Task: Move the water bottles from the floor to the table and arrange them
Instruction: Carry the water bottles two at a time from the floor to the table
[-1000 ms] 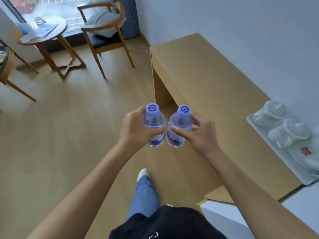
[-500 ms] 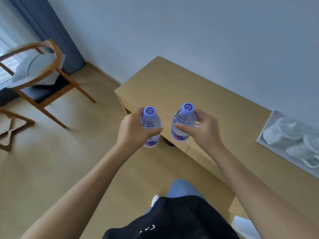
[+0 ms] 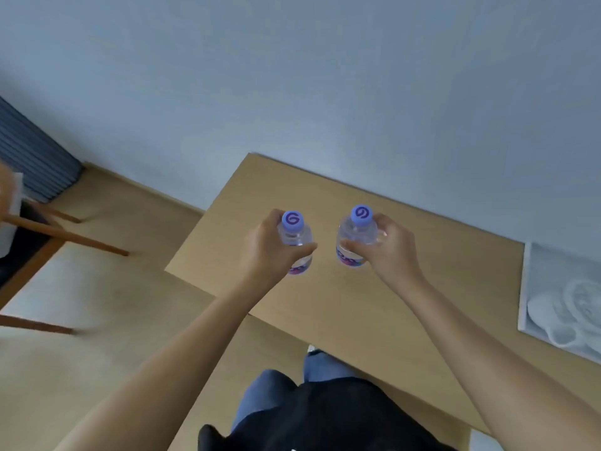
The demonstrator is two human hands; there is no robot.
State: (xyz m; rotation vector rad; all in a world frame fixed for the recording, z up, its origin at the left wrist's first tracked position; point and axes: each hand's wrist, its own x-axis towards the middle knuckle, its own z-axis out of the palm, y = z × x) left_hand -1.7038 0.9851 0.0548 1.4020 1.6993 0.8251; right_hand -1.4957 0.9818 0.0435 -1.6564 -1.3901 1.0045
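Both bottles off the floor, neither set down yet. Your left hand [image 3: 270, 252] grasps the left water bottle [image 3: 297, 242], your right hand [image 3: 388, 252] the right water bottle [image 3: 356, 239], fingers wrapped around each, upright above the tabletop [image 3: 406, 288]. Placing and arranging remain.

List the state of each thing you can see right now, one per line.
left bottle: capped, upright, gripped by left hand above table.
right bottle: capped, upright, gripped by right hand above table.
tray: resting at table's right end, holding white items too blurred to identify.
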